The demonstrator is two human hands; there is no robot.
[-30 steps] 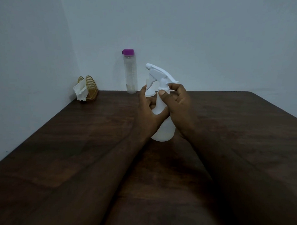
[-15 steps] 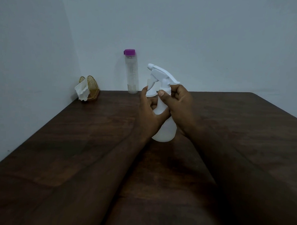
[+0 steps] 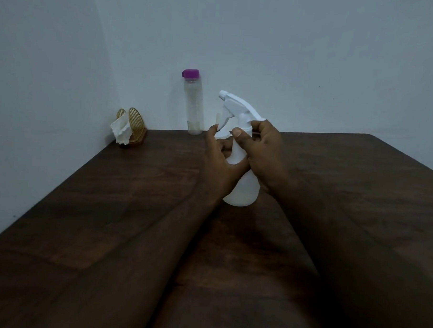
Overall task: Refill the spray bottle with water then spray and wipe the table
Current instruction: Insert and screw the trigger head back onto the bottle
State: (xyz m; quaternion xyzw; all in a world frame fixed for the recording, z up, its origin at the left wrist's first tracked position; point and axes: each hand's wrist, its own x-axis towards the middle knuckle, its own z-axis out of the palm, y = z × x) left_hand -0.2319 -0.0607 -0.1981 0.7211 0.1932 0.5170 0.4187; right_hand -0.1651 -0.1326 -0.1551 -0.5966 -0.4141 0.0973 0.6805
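Spray bottle (image 3: 243, 187) upright at the centre of the bench (image 3: 108, 221). Left hand (image 3: 219, 164) wraps its neck from 9 o'clock, fingers curled round it. Right hand (image 3: 263, 153), from 3 o'clock, pinches the collar beneath the trigger head. Purple-capped water bottle (image 3: 194, 106) at 12 o'clock against the wall; tissue (image 3: 120, 131) in a gold holder (image 3: 136, 122) at 10 o'clock.

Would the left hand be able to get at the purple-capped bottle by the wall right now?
Probably, but not freely: the left hand grips the spray bottle, so it must let go first. Nothing stands between it and the purple-capped bottle behind.
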